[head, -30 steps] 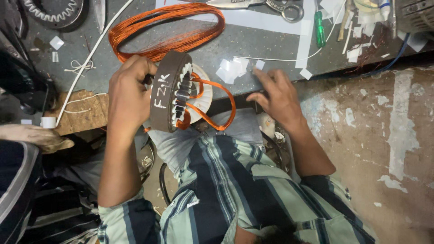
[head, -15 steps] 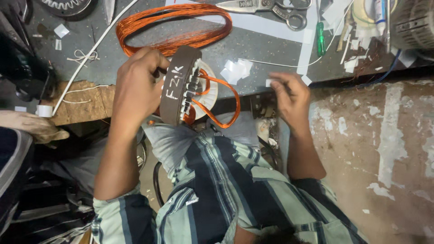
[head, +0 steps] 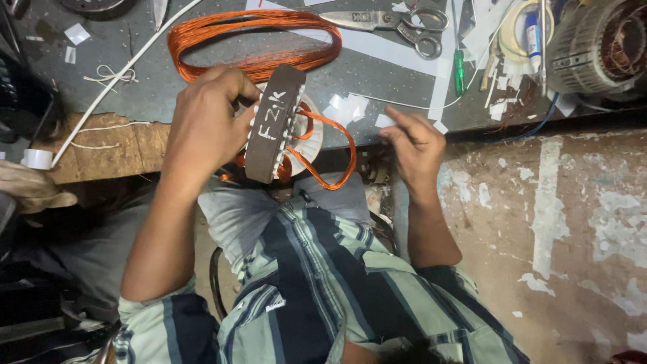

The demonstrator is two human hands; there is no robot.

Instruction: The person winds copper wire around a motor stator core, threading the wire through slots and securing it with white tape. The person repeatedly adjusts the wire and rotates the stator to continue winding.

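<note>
While the left hand (head: 205,125) grips the stator (head: 275,125), the right hand (head: 414,145) pinches a paper slip (head: 385,121).

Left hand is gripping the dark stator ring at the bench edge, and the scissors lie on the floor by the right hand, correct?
Not quite. The left hand does grip the stator ring, but the head view shows the scissors lying up on the grey bench, beyond the right hand.

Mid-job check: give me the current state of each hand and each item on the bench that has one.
Left hand: gripping the stator.
Right hand: off the stator, fingers pinched over a paper slip.
Stator: held on edge, copper loop hanging out.
Wire coil: lying loose on bench.
Scissors: closed, lying flat.
</note>
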